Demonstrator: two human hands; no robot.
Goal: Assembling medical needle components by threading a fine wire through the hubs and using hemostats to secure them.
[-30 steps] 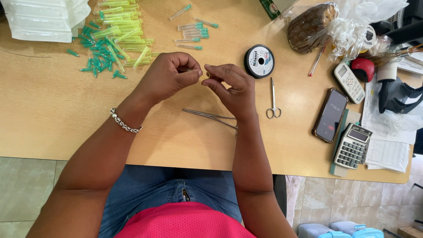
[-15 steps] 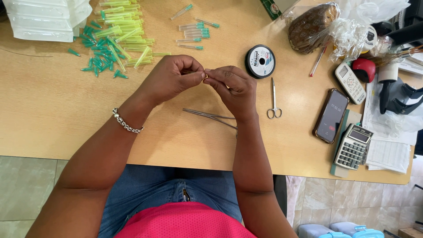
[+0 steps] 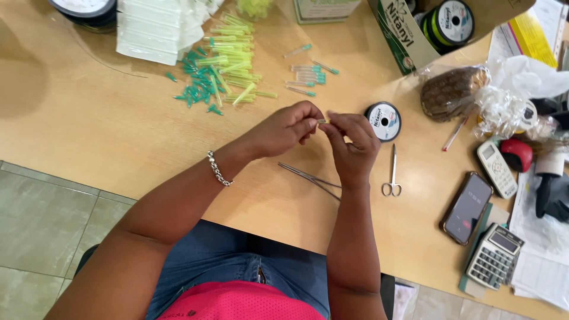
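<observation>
Pinching a tiny pale tube [image 3: 322, 121] between our left hand [image 3: 288, 127] and right hand [image 3: 354, 145], we grasp it lying crosswise, left to right.

Pale wooden table [image 3: 89, 130] under soft even light, grey tiled floor [image 3: 41, 231] beneath.

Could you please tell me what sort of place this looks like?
Probably a small craft or assembly workbench: a wooden table with a pile of green and yellow plastic tubes, a spool of line and small scissors.
</observation>
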